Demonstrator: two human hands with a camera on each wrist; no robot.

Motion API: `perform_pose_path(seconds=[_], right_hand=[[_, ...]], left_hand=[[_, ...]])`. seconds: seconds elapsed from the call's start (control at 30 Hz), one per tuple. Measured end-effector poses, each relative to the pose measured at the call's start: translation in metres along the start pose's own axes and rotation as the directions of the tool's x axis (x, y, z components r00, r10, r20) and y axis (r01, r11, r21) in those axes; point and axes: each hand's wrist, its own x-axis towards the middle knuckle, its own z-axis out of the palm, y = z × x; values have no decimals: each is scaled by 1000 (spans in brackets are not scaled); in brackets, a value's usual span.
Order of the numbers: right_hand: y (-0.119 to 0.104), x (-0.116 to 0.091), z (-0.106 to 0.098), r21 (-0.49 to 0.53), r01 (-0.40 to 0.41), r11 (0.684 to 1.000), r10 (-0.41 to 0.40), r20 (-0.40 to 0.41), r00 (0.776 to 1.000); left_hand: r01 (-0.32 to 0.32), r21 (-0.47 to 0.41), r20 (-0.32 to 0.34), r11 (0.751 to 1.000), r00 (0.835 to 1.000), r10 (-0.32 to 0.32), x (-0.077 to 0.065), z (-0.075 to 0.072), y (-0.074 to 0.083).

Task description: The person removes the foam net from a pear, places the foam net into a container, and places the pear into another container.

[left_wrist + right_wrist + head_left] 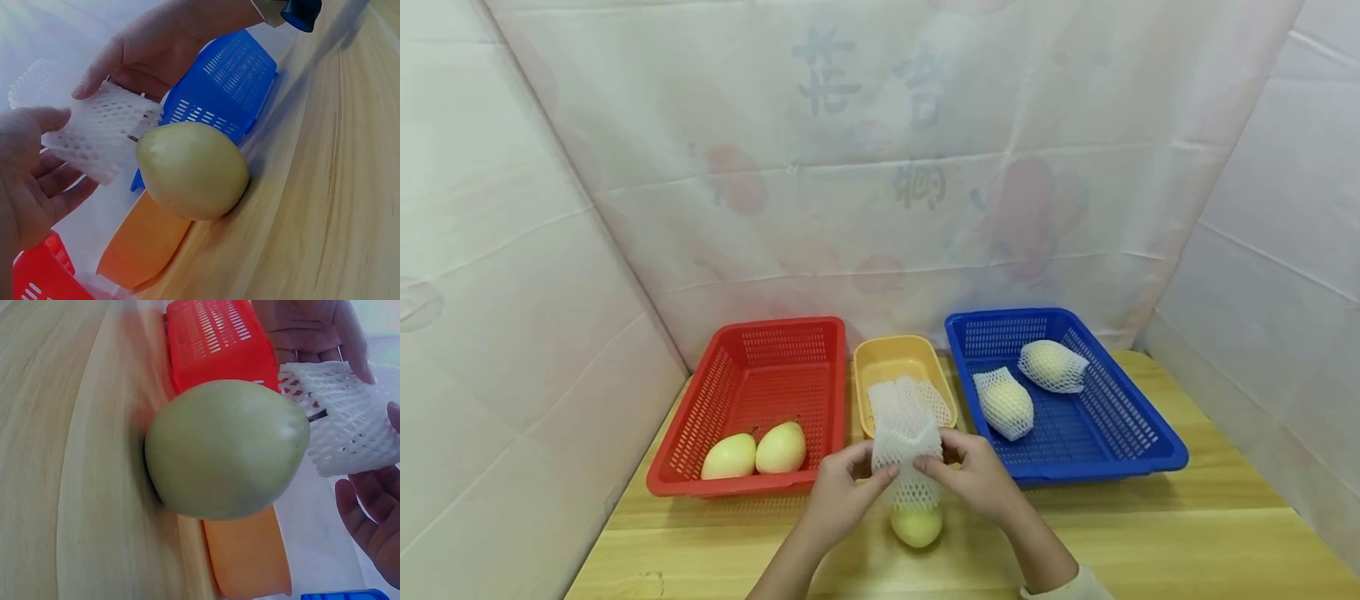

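A white foam net sleeve is pinched between thumb and fingers on its left edge by my left hand and on its right edge by my right hand. Just below it, a bare yellow-green pear rests on the table. In the left wrist view the pear has its stem pointing at the sleeve's near end. The right wrist view shows the stem at the mouth of the sleeve, while the pear's body stays outside. Neither hand touches the pear.
On the left stands a red basket with two bare pears near its front. A small yellow bin behind my hands holds more foam sleeves. To the right, a blue basket contains two net-wrapped pears. Fabric walls enclose the wooden table.
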Motion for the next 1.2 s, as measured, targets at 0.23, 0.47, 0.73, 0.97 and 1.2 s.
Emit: perform_pose_path(seconds=[0.23,0.47,0.73,0.97,1.2], right_hand=[[4,2,6,43,42,998,-39,-68,997],[3,9,13,36,43,998,-34,-205,978],[-3,21,10,52,19,998,-2,-307,952],[-1,27,6,51,-17,999,33,-335,942],[7,35,9,22,3,1000,5,-380,925]], left_hand=[[4,-57,-137,998,991,-12,4,1,1],[63,-27,-132,998,989,-66,6,-1,0],[127,0,27,992,991,-127,5,3,-5],[169,64,154,984,972,-177,1,10,-13],[140,211,298,967,933,-200,-3,12,-20]])
